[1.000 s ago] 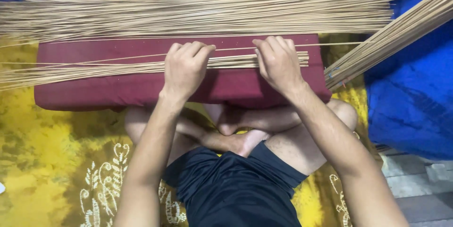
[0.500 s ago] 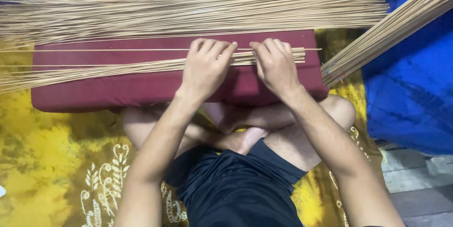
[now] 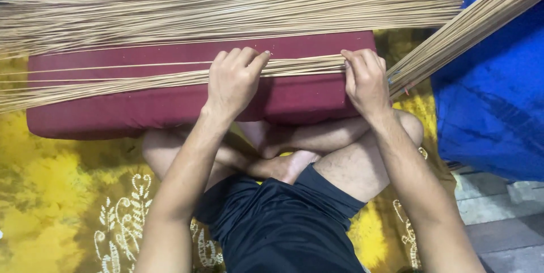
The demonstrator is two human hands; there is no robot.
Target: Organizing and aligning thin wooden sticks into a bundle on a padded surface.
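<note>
My hands have spread apart along the thin bundle [image 3: 141, 83] on the cushion [image 3: 170, 111]: left hand [image 3: 233, 80] presses it mid-length, right hand [image 3: 365, 80] grips its end.

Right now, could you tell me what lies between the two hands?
In the head view, a stretch of the thin stick bundle runs between the left hand and right hand, over the maroon cushion.
</note>
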